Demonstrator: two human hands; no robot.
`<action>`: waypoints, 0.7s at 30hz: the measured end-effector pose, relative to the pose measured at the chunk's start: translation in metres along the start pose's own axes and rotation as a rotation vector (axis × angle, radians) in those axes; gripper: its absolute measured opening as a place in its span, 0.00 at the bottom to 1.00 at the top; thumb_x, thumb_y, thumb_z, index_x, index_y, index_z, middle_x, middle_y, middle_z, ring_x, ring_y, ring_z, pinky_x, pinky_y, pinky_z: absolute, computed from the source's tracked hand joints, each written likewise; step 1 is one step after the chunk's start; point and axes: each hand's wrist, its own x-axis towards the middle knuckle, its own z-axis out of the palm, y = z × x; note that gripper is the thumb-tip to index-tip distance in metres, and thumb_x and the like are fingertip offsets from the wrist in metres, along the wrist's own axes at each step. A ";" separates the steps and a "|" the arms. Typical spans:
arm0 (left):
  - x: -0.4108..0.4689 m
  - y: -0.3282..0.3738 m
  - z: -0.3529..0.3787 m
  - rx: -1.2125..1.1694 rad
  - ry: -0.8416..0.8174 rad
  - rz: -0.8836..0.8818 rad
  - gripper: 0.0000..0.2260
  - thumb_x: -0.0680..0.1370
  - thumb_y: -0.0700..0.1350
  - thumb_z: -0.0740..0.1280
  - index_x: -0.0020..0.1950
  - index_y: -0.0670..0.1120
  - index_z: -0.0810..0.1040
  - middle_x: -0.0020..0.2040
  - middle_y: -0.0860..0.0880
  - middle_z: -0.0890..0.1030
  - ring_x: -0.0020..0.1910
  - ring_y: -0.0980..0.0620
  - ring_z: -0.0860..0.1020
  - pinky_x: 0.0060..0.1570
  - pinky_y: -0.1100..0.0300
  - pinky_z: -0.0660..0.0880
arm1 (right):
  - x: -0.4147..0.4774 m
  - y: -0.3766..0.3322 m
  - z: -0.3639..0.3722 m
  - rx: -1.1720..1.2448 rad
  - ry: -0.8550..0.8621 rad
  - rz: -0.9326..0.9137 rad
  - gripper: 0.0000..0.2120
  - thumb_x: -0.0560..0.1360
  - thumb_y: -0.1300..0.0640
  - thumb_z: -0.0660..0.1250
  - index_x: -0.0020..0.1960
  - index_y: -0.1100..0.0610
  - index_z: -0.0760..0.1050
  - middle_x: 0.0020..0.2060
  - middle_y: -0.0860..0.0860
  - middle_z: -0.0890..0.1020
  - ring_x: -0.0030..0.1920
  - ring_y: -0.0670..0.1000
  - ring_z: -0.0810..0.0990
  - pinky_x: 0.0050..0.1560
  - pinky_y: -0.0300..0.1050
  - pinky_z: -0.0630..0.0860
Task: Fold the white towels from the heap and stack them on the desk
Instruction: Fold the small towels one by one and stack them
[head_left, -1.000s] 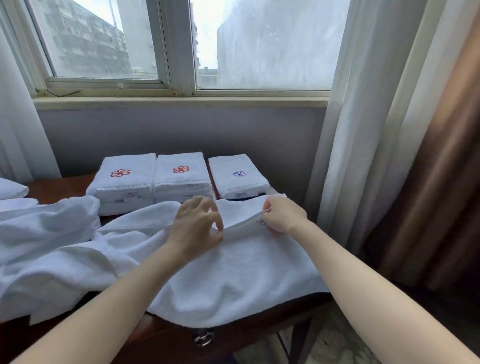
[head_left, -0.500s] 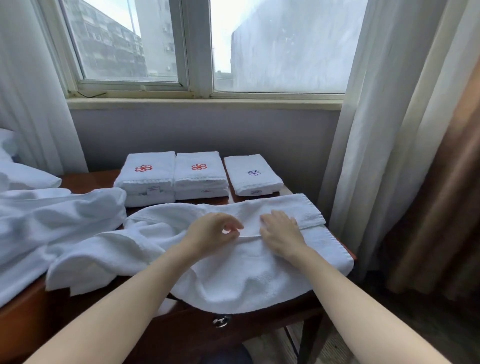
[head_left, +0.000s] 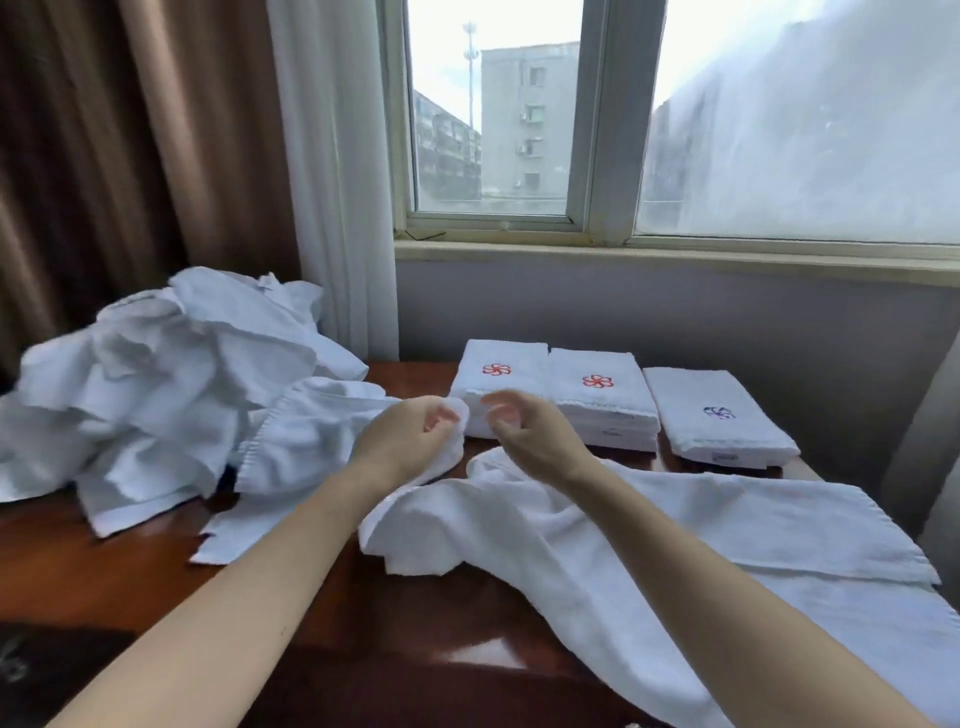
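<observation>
Holding a towel end (head_left: 458, 422) in left grip (head_left: 410, 441); right grip (head_left: 524, 436) loosely curled, empty, just beside; spread towel (head_left: 701, 525) on counter (head_left: 156, 577), heap (head_left: 156, 374) left, folded stacks (head_left: 602, 400) behind

I can read no word or number anywhere. The only signs are stitched emblems. A red pinwheel flower emblem (head_left: 497, 370) stands on top of the left folded white towel stack (head_left: 506, 353), and a second red flower emblem (head_left: 597, 381) on the middle folded white towel stack (head_left: 597, 400). A blue emblem (head_left: 719, 413) is on the right folded white towel (head_left: 711, 431). The small white tags (head_left: 725, 457) on the front edges carry print too small for me to read.
</observation>
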 end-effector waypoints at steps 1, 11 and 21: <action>-0.001 -0.014 -0.005 0.000 -0.010 -0.039 0.09 0.81 0.47 0.62 0.55 0.55 0.81 0.54 0.54 0.82 0.51 0.54 0.78 0.52 0.57 0.76 | 0.011 -0.008 0.010 -0.013 -0.046 0.004 0.16 0.79 0.58 0.61 0.66 0.51 0.76 0.60 0.51 0.81 0.57 0.50 0.80 0.60 0.47 0.76; -0.004 -0.116 -0.003 0.166 -0.198 -0.115 0.20 0.83 0.42 0.56 0.74 0.53 0.69 0.73 0.53 0.70 0.71 0.51 0.68 0.69 0.55 0.66 | 0.088 -0.039 0.095 -0.154 -0.532 0.163 0.21 0.81 0.61 0.55 0.73 0.66 0.66 0.69 0.64 0.71 0.68 0.61 0.71 0.65 0.48 0.68; 0.028 -0.181 -0.017 0.169 -0.136 -0.159 0.19 0.83 0.45 0.56 0.73 0.55 0.71 0.76 0.56 0.67 0.74 0.52 0.66 0.70 0.52 0.67 | 0.146 -0.047 0.159 -0.165 -0.624 0.121 0.27 0.77 0.58 0.64 0.75 0.57 0.65 0.69 0.55 0.72 0.68 0.54 0.71 0.66 0.47 0.69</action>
